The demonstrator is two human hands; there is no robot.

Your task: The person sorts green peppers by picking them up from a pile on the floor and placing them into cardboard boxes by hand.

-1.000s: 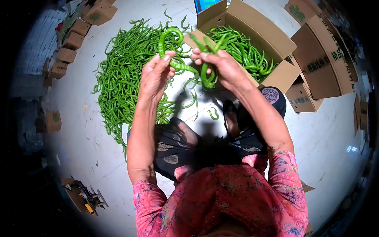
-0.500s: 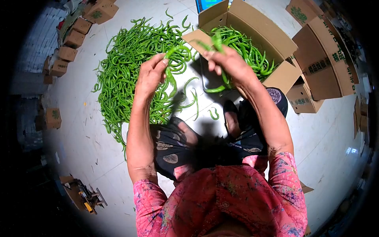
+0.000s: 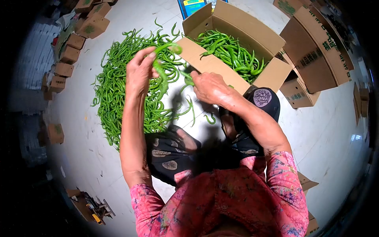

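Note:
Curled green chili peppers (image 3: 160,75) are pinched between the thumb and fingers of my left hand (image 3: 139,71), above the right side of a large pepper pile (image 3: 118,87) on the floor. My right hand (image 3: 211,87) is closed on green chili peppers (image 3: 187,78) that poke out past its fingers; the rest of them is hidden by the hand. That hand is beside the near flap of an open cardboard box (image 3: 221,69). Inside the box lie many green chili peppers (image 3: 237,55). A few loose peppers (image 3: 210,118) lie on the floor between my feet and the pile.
Upright flattened cartons (image 3: 316,51) and a smaller carton (image 3: 298,93) stand right of the open box. Several cardboard boxes (image 3: 69,53) line the left side. A blue printed box (image 3: 191,6) is behind the open one. A tool with yellow parts (image 3: 96,211) lies lower left.
My right hand has moved left and down, from beside the box opening to near its front flap, with peppers in it. My left hand still holds its peppers. The view has shifted slightly.

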